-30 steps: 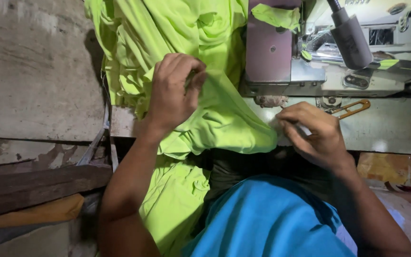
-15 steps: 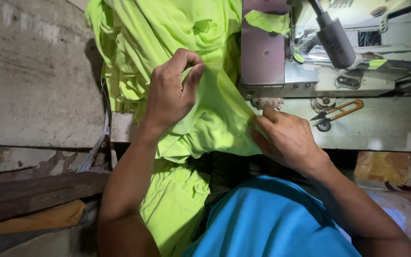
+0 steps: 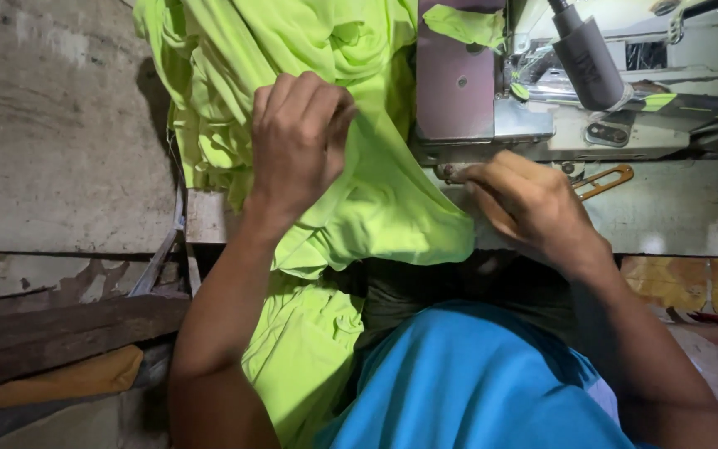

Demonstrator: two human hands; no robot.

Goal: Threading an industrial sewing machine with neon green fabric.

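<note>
Two hands feed lime-green fabric (image 3: pixel 376 199) at a sewing machine (image 3: pixel 542 116).

Most cloth lies bunched on the table (image 3: pixel 60 141) and spills into the lap, seemingly unsewn. Left hand (image 3: pixel 297 137) clenches a fold; right hand (image 3: pixel 533 204) pinches the edge beside orange-handled snips (image 3: pixel 604 179).

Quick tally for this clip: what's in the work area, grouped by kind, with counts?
Hands: 2, the left hand gripping the lime-green fabric, the right hand at its edge
Lime-green fabric: 1 bunched mass
Sewing machine: 1
Orange-handled snips: 1
Total: 5
</note>
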